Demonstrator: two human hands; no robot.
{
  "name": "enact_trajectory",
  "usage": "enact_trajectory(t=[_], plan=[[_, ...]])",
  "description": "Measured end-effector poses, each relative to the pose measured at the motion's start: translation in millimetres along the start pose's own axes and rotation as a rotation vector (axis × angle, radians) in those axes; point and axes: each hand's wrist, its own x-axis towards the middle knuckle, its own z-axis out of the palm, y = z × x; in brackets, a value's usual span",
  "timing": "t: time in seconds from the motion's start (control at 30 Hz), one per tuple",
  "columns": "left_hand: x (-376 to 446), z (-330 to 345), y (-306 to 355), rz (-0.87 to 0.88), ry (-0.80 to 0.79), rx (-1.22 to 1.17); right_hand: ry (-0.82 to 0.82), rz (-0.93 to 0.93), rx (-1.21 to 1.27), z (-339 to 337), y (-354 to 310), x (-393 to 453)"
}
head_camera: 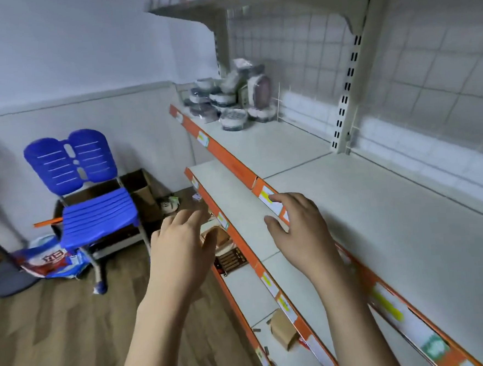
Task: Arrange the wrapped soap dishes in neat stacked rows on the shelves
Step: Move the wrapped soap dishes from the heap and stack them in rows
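Wrapped soap dishes (230, 105) sit heaped, seemingly unsorted, at the far end of the shelf (349, 192), well beyond left hand (181, 244) and right hand (298, 230), both loose-fingered and empty, so reach in, lift one, square it up

Head view, downward over shelves (350, 203)

The soap dishes (230, 103) wore glossy, crinkled plastic wrap. The shelves (380, 216) looked like matt painted metal. The chair (92, 193) was smooth blue plastic; the floor (58, 324) looked wood-grained.
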Motion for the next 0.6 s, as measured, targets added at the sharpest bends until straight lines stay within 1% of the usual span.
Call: enact_trajectory(t=[0.1, 0.23, 0.33, 0.5, 0.6], plan=[[33.8, 19.0, -29.0, -0.038, -0.040, 0.004, -0.030, -0.002, -0.007, 32.3, 0.2, 36.4], [90.1, 41.3, -71.2, -0.054, -0.027, -0.070, -0.033, 0.003, -0.030, 76.2, -7.5, 90.4], [137.0, 52.9, -105.8, -0.029, -0.015, -0.112, -0.014, 0.010, -0.058, 112.1, -18.2, 133.4], [217.2, 59.9, -173.6, 0.047, -0.019, -0.084, 0.049, 0.046, -0.087, 166.8, -46.4, 201.9], [255.8, 70.9, -209.6, 0.039, -0.032, -0.099, 0.043, 0.054, -0.090, 199.7, -56.6, 231.2]])
